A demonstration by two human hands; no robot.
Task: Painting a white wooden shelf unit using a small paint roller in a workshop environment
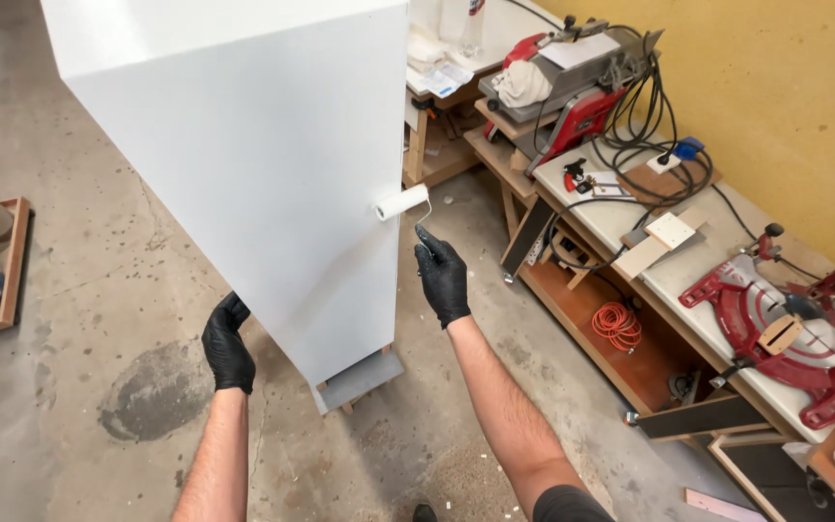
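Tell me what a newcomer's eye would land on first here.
The tall white cabinet fills the centre, standing on a small grey base. The right hand, in a black glove, holds a small paint roller against its right edge. A red miter saw sits on the workbench at right.

Small paint roller (403, 203): white sleeve, thin wire frame, lying roughly level, sleeve end pressed to the right edge of the cabinet. Tall white cabinet (244, 164): smooth, glossy painted faces, standing upright on a low grey base with wooden feet, on a concrete floor beside a workbench.
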